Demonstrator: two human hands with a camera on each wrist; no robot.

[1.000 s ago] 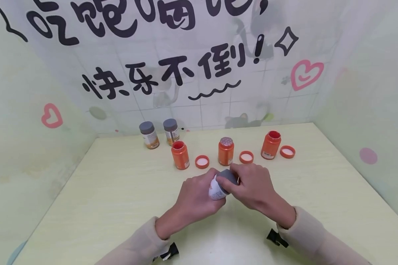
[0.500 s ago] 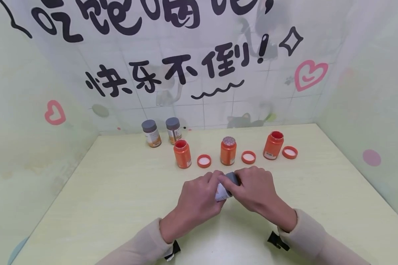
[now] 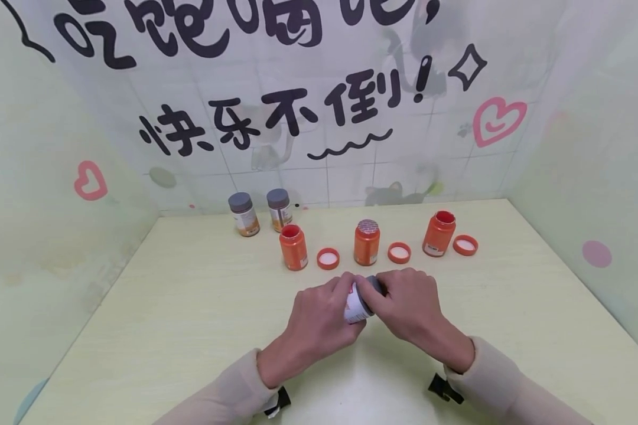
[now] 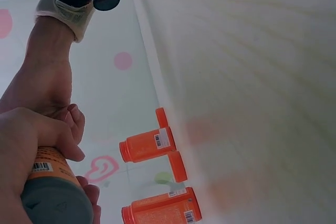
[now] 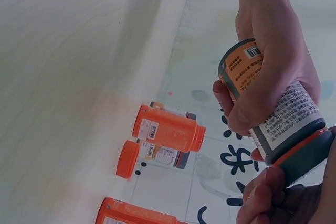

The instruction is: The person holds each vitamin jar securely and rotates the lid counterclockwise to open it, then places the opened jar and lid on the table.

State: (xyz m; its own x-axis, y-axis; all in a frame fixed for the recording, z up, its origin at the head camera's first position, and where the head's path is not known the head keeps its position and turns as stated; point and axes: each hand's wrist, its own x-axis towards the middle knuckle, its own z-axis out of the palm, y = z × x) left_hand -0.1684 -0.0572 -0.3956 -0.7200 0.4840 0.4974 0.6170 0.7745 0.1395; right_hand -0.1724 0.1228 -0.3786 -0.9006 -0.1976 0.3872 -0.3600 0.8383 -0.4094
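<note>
Left hand (image 3: 321, 319) wrapped round bottle (image 3: 355, 307), lower centre of frame; long axis tilted, grey cap (image 3: 374, 285) towards upper right, gripped by right hand (image 3: 412, 302).

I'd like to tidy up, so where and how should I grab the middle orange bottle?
Probably grip the middle orange bottle round its upper body, from the near side: it stands upright, roughly cylindrical, and orange caps lie flat on either side.

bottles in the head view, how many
6: held bottle in the left hand and right hand; left grey-capped bottle and right grey-capped bottle at back left; left orange bottle, middle orange bottle and right orange bottle beyond the hands. Hands may hide more.
</note>
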